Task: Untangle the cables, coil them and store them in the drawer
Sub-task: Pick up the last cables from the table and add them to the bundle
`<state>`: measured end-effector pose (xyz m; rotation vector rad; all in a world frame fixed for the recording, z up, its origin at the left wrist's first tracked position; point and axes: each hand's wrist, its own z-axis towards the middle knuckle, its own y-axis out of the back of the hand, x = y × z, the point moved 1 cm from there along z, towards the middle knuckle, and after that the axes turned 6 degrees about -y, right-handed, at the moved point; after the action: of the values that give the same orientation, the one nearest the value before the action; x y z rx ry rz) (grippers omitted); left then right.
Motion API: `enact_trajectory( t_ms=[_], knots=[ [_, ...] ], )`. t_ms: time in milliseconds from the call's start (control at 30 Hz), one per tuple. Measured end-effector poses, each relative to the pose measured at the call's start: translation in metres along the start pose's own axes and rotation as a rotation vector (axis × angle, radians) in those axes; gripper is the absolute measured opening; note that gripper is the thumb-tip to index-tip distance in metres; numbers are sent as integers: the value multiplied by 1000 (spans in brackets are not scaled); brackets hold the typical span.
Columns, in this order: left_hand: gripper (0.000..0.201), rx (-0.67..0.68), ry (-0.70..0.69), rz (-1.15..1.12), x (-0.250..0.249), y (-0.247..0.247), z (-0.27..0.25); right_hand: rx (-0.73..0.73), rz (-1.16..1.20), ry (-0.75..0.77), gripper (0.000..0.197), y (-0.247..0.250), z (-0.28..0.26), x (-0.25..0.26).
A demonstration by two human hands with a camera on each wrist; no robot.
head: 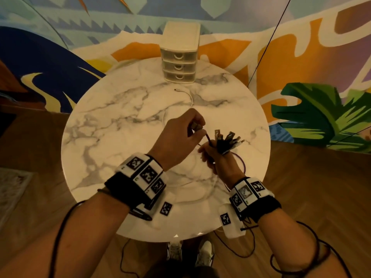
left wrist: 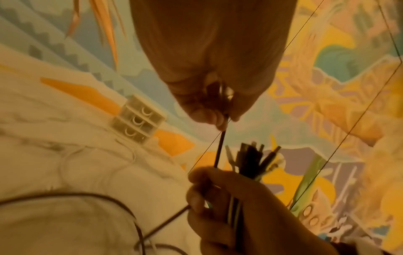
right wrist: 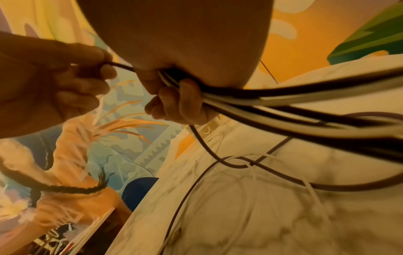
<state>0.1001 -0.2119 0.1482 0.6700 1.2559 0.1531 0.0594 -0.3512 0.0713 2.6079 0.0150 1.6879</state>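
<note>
Right hand [head: 217, 157] fisted around bundle of cables [head: 226, 142], left hand [head: 180, 135] pinching 1 dark cable [head: 208, 139] above table [head: 120, 137]

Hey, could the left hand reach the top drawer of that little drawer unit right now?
Probably not yet. The left hand pinches a dark cable, so its fingers are busy. The path across the table to the drawer unit looks open, apart from a thin white cable.

Drawer unit [head: 180, 55] at table [head: 112, 137] far edge; cable [head: 185, 95] before it.
</note>
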Motion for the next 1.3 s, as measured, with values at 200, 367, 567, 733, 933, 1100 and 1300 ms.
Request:
enact_trajectory(
  t_ms=[200, 367, 567, 733, 933, 1100, 1300],
  knots=[
    [9, 151, -33, 53, -1, -20, -13, 141, -122, 1, 38, -6, -25, 14],
    [25, 234, -16, 103, -10, -22, -14, 94, -90, 29, 44, -8, -33, 23],
    [57, 272, -146, 465, -21, -21, -20, -15, -282, 128, 37, -7, -43, 31],
    [50, -40, -71, -42, 6, -29, -29, -280, -98, 236, 18, 4, -45, 38],
    [60, 429, 92, -178, 19, -73, -47, -249, 34, 189, 42, 24, -56, 39],
    [18, 472, 213, -105, 42, -108, -49, -342, 187, 186, 61, 39, -60, 40],
    [23, 295, 352, 177, 99, -61, -38, -500, 272, 198, 64, 52, -71, 43]
  ],
)
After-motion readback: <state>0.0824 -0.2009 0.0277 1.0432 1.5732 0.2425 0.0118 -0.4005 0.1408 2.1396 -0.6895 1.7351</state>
